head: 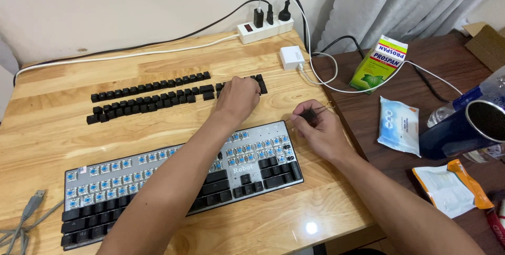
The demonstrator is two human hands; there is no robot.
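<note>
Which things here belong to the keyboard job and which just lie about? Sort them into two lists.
In the job:
keyboard, many switches bare
rows of loose black keycaps
left hand on the keycaps
right hand pinching a wire keycap puller

Lying about:
power strip
white charger
green medicine box
wipes packet
dark tumbler
orange pouch

You are sitting at a light wooden desk (63,84) that is standing against a plain cream wall (131,2). A darker brown table (436,60) is adjoining it on the right. Grey curtains (415,2) are hanging in folds behind that table. An overhead light is glinting off the desk's front edge.
</note>
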